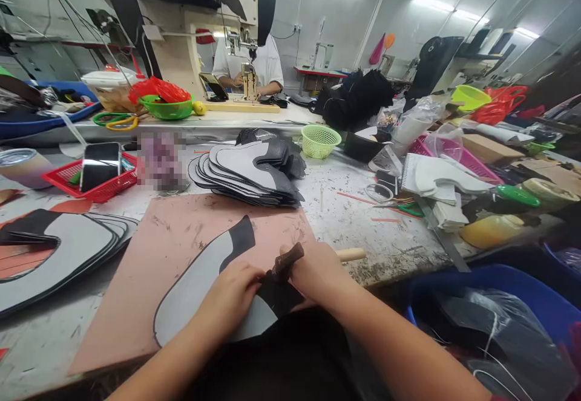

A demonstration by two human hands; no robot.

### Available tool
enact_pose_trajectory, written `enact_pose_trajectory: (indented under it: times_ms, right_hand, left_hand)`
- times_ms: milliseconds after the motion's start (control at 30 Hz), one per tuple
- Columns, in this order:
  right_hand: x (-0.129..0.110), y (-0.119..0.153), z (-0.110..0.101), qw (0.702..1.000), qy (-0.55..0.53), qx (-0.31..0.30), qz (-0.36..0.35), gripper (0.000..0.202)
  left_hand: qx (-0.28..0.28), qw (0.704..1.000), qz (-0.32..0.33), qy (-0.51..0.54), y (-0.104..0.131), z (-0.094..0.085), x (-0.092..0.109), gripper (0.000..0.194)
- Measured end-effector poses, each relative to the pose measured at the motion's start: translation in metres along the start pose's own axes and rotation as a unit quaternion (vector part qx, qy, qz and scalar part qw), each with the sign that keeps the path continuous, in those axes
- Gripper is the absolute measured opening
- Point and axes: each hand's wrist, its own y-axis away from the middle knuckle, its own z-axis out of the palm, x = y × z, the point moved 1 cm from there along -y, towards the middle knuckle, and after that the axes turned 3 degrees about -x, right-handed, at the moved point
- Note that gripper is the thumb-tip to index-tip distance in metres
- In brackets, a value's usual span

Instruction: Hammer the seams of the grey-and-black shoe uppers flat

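Observation:
A grey shoe-upper piece with black trim (200, 280) lies on a pink work board (158, 256) near the table's front edge. My left hand (233, 292) presses down on the piece near its black part. My right hand (315, 274) grips a small hammer (285, 262); its dark head points toward my left fingers and its pale wooden handle sticks out to the right. Both hands meet over the black section of the piece.
A stack of grey-and-black pieces (247, 174) sits behind the board, another stack (59, 250) at left. A red tray with a phone (97, 171), a green basket (320, 141), white pieces (436, 180) and blue bins (490, 304) surround. A person sews at a machine (247, 65) beyond.

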Motion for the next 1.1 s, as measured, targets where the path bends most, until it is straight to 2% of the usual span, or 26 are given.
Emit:
enact_pose_trajectory:
  times_ms: [133, 233, 333, 433, 500, 633, 767, 800, 900, 1033, 1100]
  right_hand:
    - [0.003, 0.000, -0.005, 0.999, 0.006, -0.029, -0.013, 0.019]
    - [0.001, 0.000, -0.011, 1.000, -0.005, -0.017, -0.018, 0.017]
    - [-0.001, -0.002, -0.018, 0.999, -0.023, 0.012, -0.040, 0.020]
    - [-0.002, -0.005, -0.022, 0.998, -0.021, -0.015, -0.056, 0.019]
    - [-0.002, -0.006, -0.023, 0.998, -0.009, -0.032, -0.050, 0.020]
    - [0.000, -0.006, -0.019, 0.999, -0.014, 0.014, -0.029, 0.022]
    - [0.003, -0.008, -0.013, 0.999, -0.017, -0.031, 0.012, 0.018]
    - [0.003, -0.008, -0.013, 0.999, -0.021, -0.027, 0.019, 0.019]
    - [0.002, -0.008, -0.012, 0.999, -0.031, 0.007, 0.000, 0.021]
    - [-0.002, -0.009, -0.010, 0.999, -0.015, -0.031, -0.002, 0.019]
    - [-0.004, -0.008, -0.010, 1.000, -0.013, -0.016, 0.005, 0.019]
  left_hand:
    - [0.032, 0.996, 0.079, -0.021, 0.002, -0.001, -0.001, 0.031]
    - [0.039, 0.992, 0.105, -0.065, 0.001, 0.001, -0.001, 0.033]
    - [0.020, 0.991, 0.092, -0.097, 0.000, 0.002, -0.002, 0.033]
    - [-0.006, 0.990, 0.085, -0.114, 0.000, -0.001, -0.002, 0.031]
    - [-0.016, 0.990, 0.090, -0.105, 0.001, -0.004, -0.002, 0.030]
    - [-0.027, 0.994, 0.080, -0.064, 0.003, -0.008, -0.002, 0.030]
    - [-0.034, 0.992, 0.089, -0.084, 0.004, -0.011, -0.001, 0.030]
    - [-0.038, 0.990, 0.095, -0.094, 0.004, -0.011, -0.001, 0.031]
    - [-0.039, 0.990, 0.102, -0.089, 0.005, -0.013, -0.003, 0.032]
    - [-0.030, 0.990, 0.101, -0.093, 0.010, -0.014, -0.008, 0.031]
    - [-0.043, 0.990, 0.094, -0.095, 0.013, -0.016, -0.009, 0.033]
